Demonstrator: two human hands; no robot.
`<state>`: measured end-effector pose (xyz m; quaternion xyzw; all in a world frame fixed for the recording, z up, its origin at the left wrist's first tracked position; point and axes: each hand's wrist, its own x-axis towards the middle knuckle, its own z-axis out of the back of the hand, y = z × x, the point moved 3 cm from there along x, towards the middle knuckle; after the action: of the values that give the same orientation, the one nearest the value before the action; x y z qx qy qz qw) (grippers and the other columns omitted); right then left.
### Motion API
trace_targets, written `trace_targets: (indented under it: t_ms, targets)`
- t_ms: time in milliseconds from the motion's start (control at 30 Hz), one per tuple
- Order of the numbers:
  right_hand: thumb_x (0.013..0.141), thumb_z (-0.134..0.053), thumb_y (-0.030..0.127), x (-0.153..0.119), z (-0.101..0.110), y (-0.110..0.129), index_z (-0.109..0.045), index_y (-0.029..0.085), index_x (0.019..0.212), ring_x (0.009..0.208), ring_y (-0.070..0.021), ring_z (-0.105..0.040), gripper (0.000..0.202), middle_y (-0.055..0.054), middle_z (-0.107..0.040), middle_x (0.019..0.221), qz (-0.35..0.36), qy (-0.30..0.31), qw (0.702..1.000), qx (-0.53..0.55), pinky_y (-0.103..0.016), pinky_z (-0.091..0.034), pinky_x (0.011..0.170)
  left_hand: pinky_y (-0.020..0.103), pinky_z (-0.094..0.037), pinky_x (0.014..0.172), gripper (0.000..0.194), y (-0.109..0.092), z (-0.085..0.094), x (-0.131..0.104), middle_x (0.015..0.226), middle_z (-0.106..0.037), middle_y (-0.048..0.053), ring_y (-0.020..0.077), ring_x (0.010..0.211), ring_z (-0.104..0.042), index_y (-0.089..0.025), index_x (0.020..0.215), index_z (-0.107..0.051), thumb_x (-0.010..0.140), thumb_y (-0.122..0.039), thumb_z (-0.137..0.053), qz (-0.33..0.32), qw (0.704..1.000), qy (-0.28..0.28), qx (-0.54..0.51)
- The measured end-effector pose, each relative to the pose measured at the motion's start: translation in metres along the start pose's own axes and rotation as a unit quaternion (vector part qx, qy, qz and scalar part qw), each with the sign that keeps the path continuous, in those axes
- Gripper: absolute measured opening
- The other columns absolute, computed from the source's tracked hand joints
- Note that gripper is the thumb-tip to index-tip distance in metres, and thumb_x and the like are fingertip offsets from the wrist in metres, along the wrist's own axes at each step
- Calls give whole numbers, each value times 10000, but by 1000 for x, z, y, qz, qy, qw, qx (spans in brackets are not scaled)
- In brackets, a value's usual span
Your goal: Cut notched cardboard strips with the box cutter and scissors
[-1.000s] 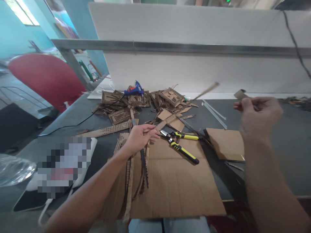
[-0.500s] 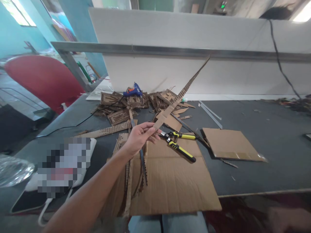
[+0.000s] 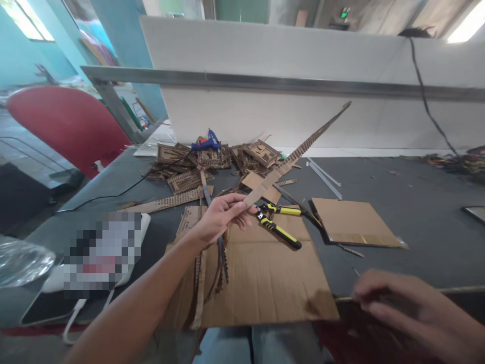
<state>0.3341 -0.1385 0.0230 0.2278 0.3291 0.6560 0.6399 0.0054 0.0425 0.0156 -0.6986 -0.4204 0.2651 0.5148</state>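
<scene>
My left hand [image 3: 217, 217] is shut on the near end of a long, narrow perforated cardboard strip [image 3: 299, 151], which slants up and to the right above the table. Under that hand lie several toothed cardboard strips [image 3: 222, 258] on a large flat cardboard sheet [image 3: 265, 283]. Yellow-handled pliers [image 3: 278, 225] lie just right of my left fingers. My right hand [image 3: 401, 308] is blurred at the lower right, palm down over the table's front edge, beside the sheet's corner. Whether it holds anything is hidden.
A heap of laser-cut cardboard pieces [image 3: 189, 172] with a blue glue gun [image 3: 206, 142] sits at the back, before a white partition [image 3: 265, 111]. A smaller cardboard piece [image 3: 352, 222] and clear glue sticks [image 3: 324, 177] lie right. A white device [image 3: 98, 253] and red chair [image 3: 68, 121] are left.
My right hand dropped from high on the right, left view, and has come back at the lower right. The strip's far end swung up, then tilted lower to the right.
</scene>
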Motion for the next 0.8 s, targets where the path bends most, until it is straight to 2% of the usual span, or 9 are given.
trace_targets:
  t_ms: [33,100,200,267,367,433,633,800]
  targets:
    - [801,-666,572,19,1,21,-765,333,868,835,-289,-731,267,-115,-753,896,-3,5,1000,24,-387,-618,759,191,-550,526,321,0,0,-1,914,-786,96,137,626,-722,-120,977,-682,807,-369,-793,4,1000,-2,-3]
    - [821,-661,597,59,-6,65,-736,262,1001,780,-231,-707,387,-92,-733,878,38,2,995,88,-316,-604,684,193,-556,557,320,-1,-1,-3,938,-789,111,163,702,-747,-123,986,-672,814,-366,-788,14,1000,-5,-10]
    - [879,-610,592,121,-33,114,-637,194,1184,599,-149,-614,502,-46,-682,779,88,25,983,157,-258,-528,543,207,-567,589,326,-1,-3,-5,966,-788,125,195,779,-761,-125,999,-663,821,-372,-780,25,1000,2,-9]
    - [857,-631,607,156,-51,130,-653,177,995,515,-122,-540,452,-5,-618,655,124,22,975,184,-239,-449,471,234,-584,606,348,0,-3,-3,981,-785,130,210,793,-763,-122,1013,-662,824,-393,-772,33,999,6,16]
    - [821,-657,637,191,-70,132,-568,199,764,467,-112,-484,451,35,-538,540,158,4,963,220,-243,-384,444,271,-604,616,391,2,0,-1,961,-783,135,222,779,-763,-112,1009,-661,827,-445,-754,41,997,-1,63]
    - [814,-657,651,203,-78,125,-491,221,717,442,-107,-464,471,55,-509,492,167,13,957,238,-243,-368,441,282,-610,623,409,4,1,0,978,-778,150,228,785,-764,-104,1008,-662,842,-472,-727,46,996,1,78]
    - [855,-603,661,208,-86,97,-493,220,780,442,-92,-419,460,78,-474,515,172,18,941,290,-246,-347,467,287,-623,668,428,9,-3,-3,1225,-703,207,252,917,-757,-119,1160,-641,831,-365,-758,81,991,64,87]
    - [903,-591,593,206,-96,87,-500,219,812,457,-86,-416,396,82,-469,529,166,30,931,324,-238,-335,475,283,-620,676,361,11,-7,-3,1175,-727,190,231,886,-760,-117,1073,-682,857,-404,-720,102,987,60,111]
